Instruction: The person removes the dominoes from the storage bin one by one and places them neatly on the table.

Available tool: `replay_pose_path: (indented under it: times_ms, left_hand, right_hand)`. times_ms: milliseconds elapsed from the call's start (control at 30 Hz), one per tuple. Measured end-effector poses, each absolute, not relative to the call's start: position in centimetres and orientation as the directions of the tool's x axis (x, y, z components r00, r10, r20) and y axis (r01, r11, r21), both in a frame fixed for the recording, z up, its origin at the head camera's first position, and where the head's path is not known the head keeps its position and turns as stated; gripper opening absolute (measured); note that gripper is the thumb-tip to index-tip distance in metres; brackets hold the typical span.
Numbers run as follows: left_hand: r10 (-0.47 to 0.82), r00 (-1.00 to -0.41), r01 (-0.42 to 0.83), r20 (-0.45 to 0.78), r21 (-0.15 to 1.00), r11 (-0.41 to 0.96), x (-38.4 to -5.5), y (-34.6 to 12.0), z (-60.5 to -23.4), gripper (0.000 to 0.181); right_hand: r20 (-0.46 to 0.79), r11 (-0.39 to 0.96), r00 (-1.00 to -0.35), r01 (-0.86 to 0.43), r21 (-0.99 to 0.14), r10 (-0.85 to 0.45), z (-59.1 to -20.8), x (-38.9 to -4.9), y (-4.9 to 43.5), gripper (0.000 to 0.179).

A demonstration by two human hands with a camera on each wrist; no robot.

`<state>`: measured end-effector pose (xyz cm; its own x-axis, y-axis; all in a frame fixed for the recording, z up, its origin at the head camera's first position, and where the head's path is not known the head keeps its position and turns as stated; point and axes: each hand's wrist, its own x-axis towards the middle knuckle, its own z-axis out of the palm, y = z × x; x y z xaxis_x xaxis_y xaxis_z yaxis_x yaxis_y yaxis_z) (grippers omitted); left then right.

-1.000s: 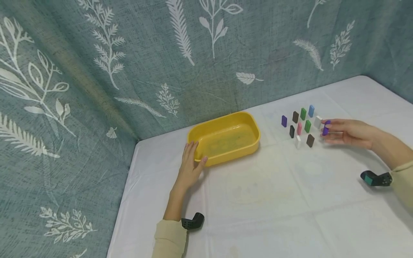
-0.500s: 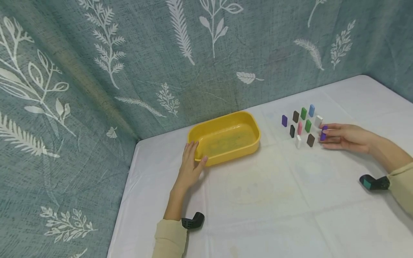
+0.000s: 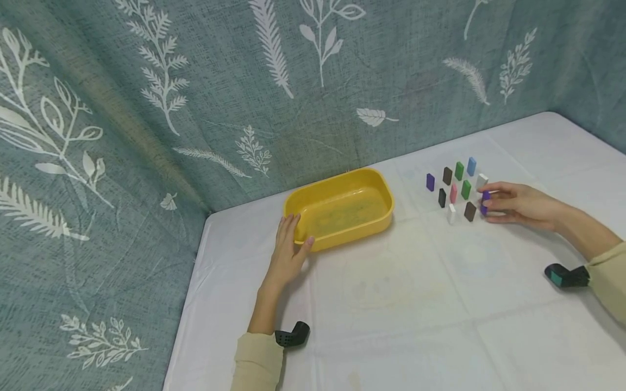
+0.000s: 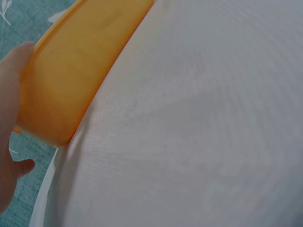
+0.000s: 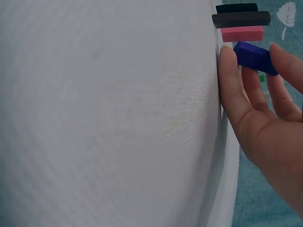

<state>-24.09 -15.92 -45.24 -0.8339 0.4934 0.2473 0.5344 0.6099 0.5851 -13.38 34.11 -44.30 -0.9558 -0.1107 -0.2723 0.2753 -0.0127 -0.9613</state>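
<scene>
My left hand (image 3: 287, 255) rests at the left end of a yellow plastic tray (image 3: 352, 233), fingers fairly straight over the rim and thumb at its front edge. In the left wrist view, part of that hand (image 4: 9, 118) touches the tray (image 4: 71, 71). My right hand (image 3: 523, 205) pinches a purple domino (image 3: 485, 203), upright, at the right of several standing dominoes. Between thumb and fingers, the right wrist view shows the same domino (image 5: 255, 57). Whether its lower edge touches the table is hidden.
Dominoes stand apart close by: white (image 3: 481, 181), brown (image 3: 470, 212), green (image 3: 466, 190), pink (image 3: 453, 193), black (image 3: 442, 197), light blue (image 3: 471, 166) and another purple one (image 3: 430, 182). A patterned curtain (image 3: 318, 125) hangs behind the white-covered table (image 3: 391, 315).
My right hand has moved slightly left and lower with the purple domino, bringing it beside the brown and white ones. The left hand and the tray stay in place.
</scene>
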Motion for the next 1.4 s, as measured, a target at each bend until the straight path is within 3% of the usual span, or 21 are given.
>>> replay_pose_path:
  times_ms: [700,967,1400]
  left_hand:
    - [0.505,-0.823,0.55,0.261,0.589,0.591,-23.8,-16.2,-45.4,0.066]
    - [0.508,-0.821,0.552,0.26,0.591,0.588,-23.8,-16.4,-45.4,0.066]
    - [0.515,-0.818,0.555,0.255,0.585,0.592,-23.6,-16.6,-45.3,0.065]
  right_hand:
    - [-0.26,0.185,-0.961,0.24,-0.953,-0.091,-44.4,-12.5,33.5,0.034]
    - [-0.269,0.267,-0.958,0.234,-0.935,-0.103,-44.2,-12.4,33.3,0.046]
    - [-0.263,0.292,-0.959,0.224,-0.93,-0.102,-44.2,-11.7,32.9,0.052]
